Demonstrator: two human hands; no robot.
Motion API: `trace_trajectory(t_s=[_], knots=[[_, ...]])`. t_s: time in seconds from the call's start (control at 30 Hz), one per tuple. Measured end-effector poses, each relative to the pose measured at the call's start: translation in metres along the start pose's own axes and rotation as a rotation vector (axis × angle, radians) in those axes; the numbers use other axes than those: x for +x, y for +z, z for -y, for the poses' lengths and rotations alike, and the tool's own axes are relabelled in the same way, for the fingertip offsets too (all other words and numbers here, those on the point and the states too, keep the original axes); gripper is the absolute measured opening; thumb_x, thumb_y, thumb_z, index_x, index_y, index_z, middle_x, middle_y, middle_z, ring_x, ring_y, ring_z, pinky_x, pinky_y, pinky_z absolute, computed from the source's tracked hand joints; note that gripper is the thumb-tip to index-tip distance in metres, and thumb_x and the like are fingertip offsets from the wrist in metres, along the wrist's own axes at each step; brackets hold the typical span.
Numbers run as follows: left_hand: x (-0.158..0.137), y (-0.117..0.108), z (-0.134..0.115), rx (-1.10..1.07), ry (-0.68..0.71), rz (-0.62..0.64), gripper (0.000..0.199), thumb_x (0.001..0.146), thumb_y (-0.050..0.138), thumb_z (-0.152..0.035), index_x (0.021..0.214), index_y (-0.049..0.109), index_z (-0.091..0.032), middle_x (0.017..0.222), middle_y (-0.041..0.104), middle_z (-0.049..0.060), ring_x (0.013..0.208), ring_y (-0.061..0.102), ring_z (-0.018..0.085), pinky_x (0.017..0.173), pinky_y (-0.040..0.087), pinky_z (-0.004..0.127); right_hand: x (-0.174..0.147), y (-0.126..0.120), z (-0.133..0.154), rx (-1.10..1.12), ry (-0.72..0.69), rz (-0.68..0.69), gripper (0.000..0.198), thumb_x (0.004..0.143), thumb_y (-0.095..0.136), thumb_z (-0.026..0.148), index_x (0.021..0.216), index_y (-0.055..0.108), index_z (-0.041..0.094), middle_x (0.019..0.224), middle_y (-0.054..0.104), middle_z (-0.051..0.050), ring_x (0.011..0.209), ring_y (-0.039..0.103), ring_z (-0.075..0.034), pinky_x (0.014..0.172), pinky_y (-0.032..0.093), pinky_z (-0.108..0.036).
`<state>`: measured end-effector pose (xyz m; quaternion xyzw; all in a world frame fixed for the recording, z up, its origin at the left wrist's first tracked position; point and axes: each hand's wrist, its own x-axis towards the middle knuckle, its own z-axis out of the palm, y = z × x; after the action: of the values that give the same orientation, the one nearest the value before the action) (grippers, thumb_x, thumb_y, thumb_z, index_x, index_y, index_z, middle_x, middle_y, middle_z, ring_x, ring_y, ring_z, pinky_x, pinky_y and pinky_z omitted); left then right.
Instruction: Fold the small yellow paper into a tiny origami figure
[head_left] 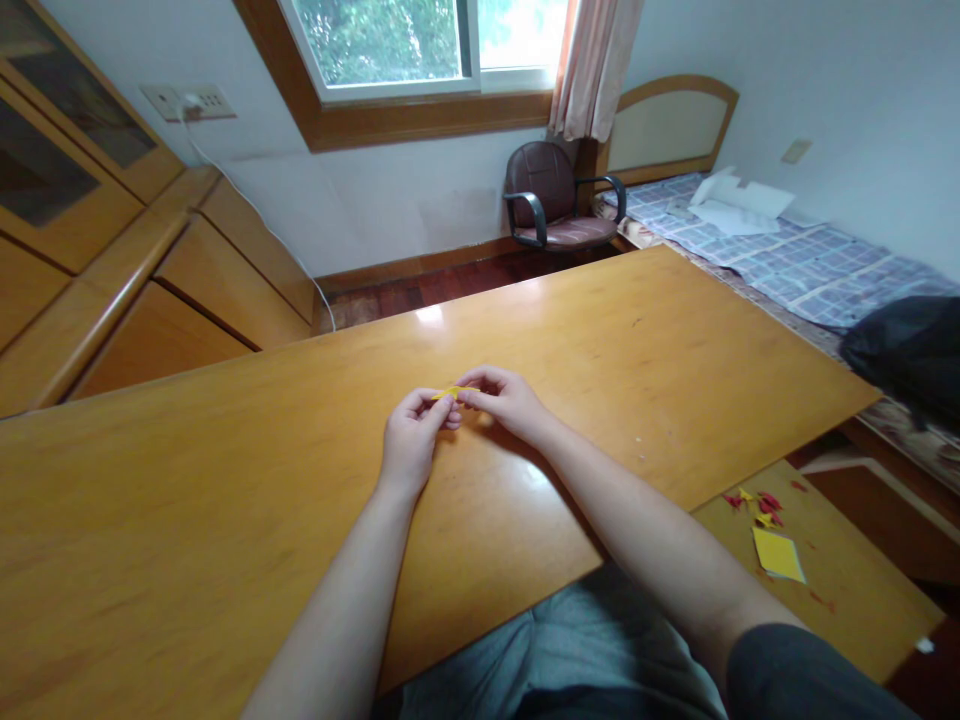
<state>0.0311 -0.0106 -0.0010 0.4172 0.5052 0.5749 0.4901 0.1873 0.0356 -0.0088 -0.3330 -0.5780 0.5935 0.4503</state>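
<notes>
Pinching yellow paper (454, 391) just above centre frame, over the table (225, 500); left hand (409, 440) and right hand (511, 402) both gripping it. Risk I see: uneven pull between fingertips could tear or mis-crease it.

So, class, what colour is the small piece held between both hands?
The small piece is yellow, best seen in the head view.
</notes>
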Motion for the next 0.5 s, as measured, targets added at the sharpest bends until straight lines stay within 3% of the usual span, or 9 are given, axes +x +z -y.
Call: trace_trajectory(t_s=[0.2, 0.5], knots=[[0.0016, -0.0025, 0.0023, 0.02, -0.026, 0.02, 0.027, 0.068, 0.081, -0.036, 0.08, 0.067, -0.016, 0.07, 0.068, 0.0, 0.06, 0.063, 0.012, 0.058, 0.052, 0.023, -0.0018, -0.0018, 0.0049, -0.331, -0.191, -0.045, 0.017, 0.082, 0.07, 0.034, 0.085, 0.072, 0.018, 0.086, 0.069, -0.003, 0.08, 0.061, -0.014, 0.071, 0.047, -0.025], [0.0006, 0.0029, 0.0, -0.042, -0.038, -0.014, 0.023, 0.068, 0.079, -0.032, 0.075, 0.065, -0.015, 0.07, 0.068, 0.0, 0.06, 0.061, 0.01, 0.06, 0.049, 0.021, -0.0028, 0.0013, 0.0039, -0.228, -0.059, -0.022, 0.02, 0.081, 0.069, 0.034, 0.087, 0.071, 0.015, 0.077, 0.071, -0.003, 0.069, 0.062, -0.013, 0.068, 0.047, -0.025]])
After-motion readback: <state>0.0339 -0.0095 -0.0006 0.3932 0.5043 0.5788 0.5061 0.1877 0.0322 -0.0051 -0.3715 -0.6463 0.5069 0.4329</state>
